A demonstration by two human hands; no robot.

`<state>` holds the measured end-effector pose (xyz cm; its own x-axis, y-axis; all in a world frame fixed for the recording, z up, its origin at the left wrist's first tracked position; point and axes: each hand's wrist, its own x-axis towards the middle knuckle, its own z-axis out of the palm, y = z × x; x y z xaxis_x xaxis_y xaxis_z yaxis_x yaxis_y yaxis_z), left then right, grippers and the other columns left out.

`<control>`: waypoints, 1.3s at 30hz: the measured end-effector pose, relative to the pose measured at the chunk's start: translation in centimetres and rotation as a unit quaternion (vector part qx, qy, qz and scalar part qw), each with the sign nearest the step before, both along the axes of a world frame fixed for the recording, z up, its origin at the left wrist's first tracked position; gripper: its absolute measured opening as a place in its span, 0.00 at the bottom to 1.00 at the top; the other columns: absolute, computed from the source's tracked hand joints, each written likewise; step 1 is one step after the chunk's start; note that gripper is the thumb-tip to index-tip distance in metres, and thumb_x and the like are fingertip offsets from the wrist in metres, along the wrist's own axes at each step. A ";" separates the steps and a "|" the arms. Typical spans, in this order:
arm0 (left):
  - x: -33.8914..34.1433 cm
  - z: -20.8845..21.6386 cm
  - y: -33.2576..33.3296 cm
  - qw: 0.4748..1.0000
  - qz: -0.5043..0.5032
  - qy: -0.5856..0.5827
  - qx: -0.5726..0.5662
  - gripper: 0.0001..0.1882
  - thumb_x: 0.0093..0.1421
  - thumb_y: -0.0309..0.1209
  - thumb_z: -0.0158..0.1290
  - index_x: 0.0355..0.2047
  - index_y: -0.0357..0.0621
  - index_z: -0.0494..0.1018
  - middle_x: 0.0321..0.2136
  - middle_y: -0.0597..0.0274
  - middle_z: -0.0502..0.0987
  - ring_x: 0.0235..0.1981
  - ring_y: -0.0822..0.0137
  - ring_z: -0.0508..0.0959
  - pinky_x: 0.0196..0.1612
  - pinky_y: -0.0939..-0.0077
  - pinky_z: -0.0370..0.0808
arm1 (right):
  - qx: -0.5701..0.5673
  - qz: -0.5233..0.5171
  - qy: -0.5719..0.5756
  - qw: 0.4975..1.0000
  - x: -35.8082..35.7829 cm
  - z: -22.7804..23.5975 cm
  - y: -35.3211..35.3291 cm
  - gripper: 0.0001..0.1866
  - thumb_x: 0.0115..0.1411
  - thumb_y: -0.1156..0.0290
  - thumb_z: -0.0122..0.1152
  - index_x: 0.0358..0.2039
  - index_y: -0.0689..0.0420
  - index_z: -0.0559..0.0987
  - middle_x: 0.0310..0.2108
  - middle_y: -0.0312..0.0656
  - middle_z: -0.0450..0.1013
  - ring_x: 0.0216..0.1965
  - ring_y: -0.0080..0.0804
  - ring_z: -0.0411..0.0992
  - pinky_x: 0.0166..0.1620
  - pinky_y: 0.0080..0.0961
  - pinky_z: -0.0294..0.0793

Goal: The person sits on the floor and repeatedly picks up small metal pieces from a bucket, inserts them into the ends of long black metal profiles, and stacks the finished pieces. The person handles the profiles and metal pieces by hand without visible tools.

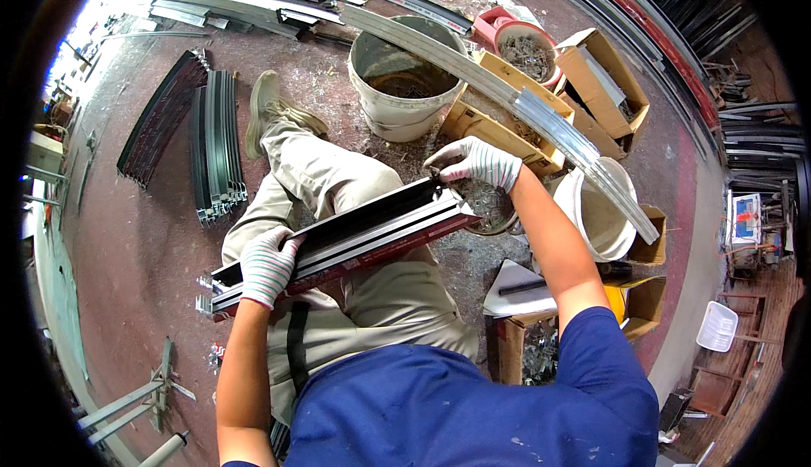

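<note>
A dark metal channel profile (367, 240) with silvery ridges and a dark red side lies slantwise across my lap. My left hand (265, 267), in a white striped glove, is closed round its lower left end. At the upper right end is my gloved right hand (481, 165), its thumb and fingers pinched together over the profile's tip. A small dark piece shows under those fingertips, too small to name. Just below the right hand stands a round container (488, 205), partly hidden by the profile and the forearm; its contents are hard to make out.
Beyond my knees stands a dirty white bucket (405, 116). A long silvery strip (473, 70) crosses over it, a wooden box (473, 120) and a white tub (608, 213). Bundled dark profiles (218, 142) lie at the left. A cardboard box (511, 353) of metal parts sits by my right side.
</note>
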<state>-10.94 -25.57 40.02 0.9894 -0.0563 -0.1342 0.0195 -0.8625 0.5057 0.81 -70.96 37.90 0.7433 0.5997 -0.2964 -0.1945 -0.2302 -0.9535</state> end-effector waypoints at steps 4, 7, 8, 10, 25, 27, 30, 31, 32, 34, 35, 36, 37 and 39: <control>-0.2 0.0 -0.1 0.998 -0.021 -0.064 0.004 0.11 0.64 0.41 0.63 0.34 0.47 0.83 0.29 0.48 0.82 0.34 0.45 0.83 0.39 0.56 0.77 | -0.017 -0.023 0.036 0.999 -0.5 1.2 0.2 0.23 0.62 0.68 0.74 0.57 0.59 0.84 0.46 0.37 0.83 0.47 0.22 0.78 0.56 0.25 0.78; -0.4 -0.7 0.1 0.998 -0.020 -0.066 -0.008 0.10 0.64 0.39 0.63 0.34 0.46 0.83 0.28 0.48 0.82 0.33 0.45 0.82 0.38 0.56 0.77 | -0.061 -0.107 -0.079 0.989 -2.5 -0.1 -0.8 0.19 0.65 0.65 0.71 0.55 0.56 0.85 0.46 0.38 0.85 0.47 0.22 0.78 0.54 0.25 0.78; -0.6 -0.9 0.3 0.997 -0.015 -0.080 -0.007 0.10 0.64 0.38 0.63 0.34 0.45 0.82 0.28 0.48 0.82 0.32 0.45 0.82 0.38 0.56 0.77 | -0.100 -0.155 -0.140 0.973 -3.4 -0.3 -1.5 0.17 0.66 0.65 0.71 0.54 0.56 0.86 0.46 0.38 0.85 0.47 0.22 0.78 0.54 0.25 0.78; -0.5 -1.4 0.4 0.997 -0.002 -0.070 -0.027 0.10 0.64 0.37 0.64 0.34 0.43 0.82 0.28 0.48 0.82 0.31 0.46 0.82 0.38 0.57 0.77 | -0.195 -0.331 -0.245 0.890 -5.2 -0.2 -4.1 0.16 0.62 0.67 0.73 0.50 0.57 0.87 0.43 0.41 0.85 0.45 0.27 0.82 0.51 0.26 0.80; -0.2 -1.2 0.2 0.999 0.011 -0.039 -0.035 0.11 0.64 0.37 0.64 0.34 0.41 0.83 0.28 0.47 0.82 0.31 0.46 0.83 0.39 0.58 0.77 | -0.662 -0.368 -0.339 0.558 -10.1 -0.7 -24.2 0.43 0.44 0.58 0.82 0.61 0.56 0.77 0.63 0.45 0.70 0.65 0.48 0.65 0.71 0.46 0.61; -0.2 -1.2 0.1 0.998 0.000 -0.058 -0.017 0.11 0.64 0.37 0.64 0.34 0.41 0.83 0.27 0.47 0.82 0.30 0.47 0.83 0.39 0.58 0.77 | -0.659 -0.361 -0.366 0.550 -10.1 -1.0 -24.8 0.38 0.43 0.61 0.82 0.56 0.56 0.79 0.59 0.45 0.73 0.64 0.48 0.66 0.71 0.45 0.62; -0.2 -1.1 0.1 0.998 0.018 -0.033 -0.041 0.11 0.64 0.37 0.64 0.33 0.42 0.83 0.27 0.47 0.82 0.31 0.46 0.83 0.39 0.58 0.77 | -0.654 -0.348 -0.377 0.557 -10.0 -0.9 -25.2 0.37 0.43 0.62 0.81 0.55 0.56 0.79 0.58 0.46 0.73 0.63 0.48 0.66 0.70 0.45 0.63; -0.2 -1.1 0.2 0.998 0.015 -0.038 -0.039 0.11 0.63 0.37 0.64 0.33 0.42 0.83 0.27 0.47 0.82 0.31 0.46 0.82 0.39 0.57 0.77 | -0.650 -0.349 -0.381 0.557 -9.9 -0.7 -25.0 0.36 0.43 0.62 0.81 0.55 0.56 0.79 0.58 0.46 0.73 0.63 0.48 0.66 0.70 0.45 0.63; -0.3 -1.3 0.4 0.998 0.014 -0.045 -0.034 0.10 0.63 0.37 0.64 0.33 0.42 0.83 0.27 0.47 0.82 0.31 0.46 0.82 0.39 0.57 0.77 | -0.647 -0.351 -0.384 0.558 -10.0 -0.4 -24.8 0.36 0.43 0.63 0.81 0.54 0.56 0.79 0.58 0.46 0.73 0.63 0.48 0.67 0.70 0.45 0.63; -0.4 -1.7 0.5 0.998 0.011 -0.058 -0.026 0.10 0.63 0.36 0.64 0.33 0.42 0.83 0.27 0.47 0.82 0.30 0.46 0.82 0.39 0.57 0.77 | -0.644 -0.353 -0.388 0.557 -10.3 0.0 -24.6 0.36 0.43 0.63 0.81 0.54 0.56 0.79 0.57 0.46 0.73 0.63 0.48 0.67 0.70 0.45 0.63; -0.5 -1.5 0.5 0.998 0.010 -0.063 -0.021 0.09 0.63 0.35 0.64 0.34 0.42 0.83 0.27 0.47 0.82 0.29 0.47 0.82 0.38 0.59 0.77 | -0.644 -0.352 -0.389 0.556 -10.5 0.2 -24.5 0.36 0.43 0.63 0.81 0.54 0.56 0.79 0.57 0.47 0.73 0.63 0.48 0.67 0.70 0.46 0.63; -0.5 -1.4 0.4 0.998 0.013 -0.056 -0.029 0.09 0.63 0.35 0.64 0.34 0.42 0.83 0.27 0.47 0.82 0.29 0.47 0.82 0.38 0.59 0.77 | -0.644 -0.352 -0.390 0.556 -10.6 0.4 -24.4 0.36 0.43 0.63 0.81 0.54 0.56 0.79 0.57 0.47 0.73 0.63 0.49 0.67 0.70 0.46 0.63; -0.4 -1.2 0.2 0.998 0.015 -0.048 -0.037 0.09 0.63 0.35 0.64 0.34 0.41 0.83 0.27 0.47 0.82 0.29 0.47 0.82 0.38 0.59 0.77 | -0.646 -0.349 -0.389 0.556 -10.9 0.6 -24.5 0.36 0.43 0.63 0.81 0.54 0.56 0.79 0.57 0.47 0.73 0.63 0.49 0.67 0.69 0.46 0.63; -0.4 -0.5 -0.3 0.998 0.008 -0.043 -0.040 0.10 0.63 0.35 0.64 0.34 0.41 0.83 0.27 0.48 0.82 0.29 0.48 0.82 0.38 0.60 0.76 | -0.650 -0.343 -0.387 0.557 -11.5 0.9 -24.7 0.36 0.43 0.63 0.81 0.54 0.57 0.79 0.57 0.47 0.73 0.63 0.49 0.67 0.69 0.46 0.63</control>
<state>-11.30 -25.83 39.50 0.9979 -0.0471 -0.0437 -0.0135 -0.8187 0.5740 -10.66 -95.64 38.81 0.8719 -0.2520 0.4200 -0.3092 -0.9482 0.0729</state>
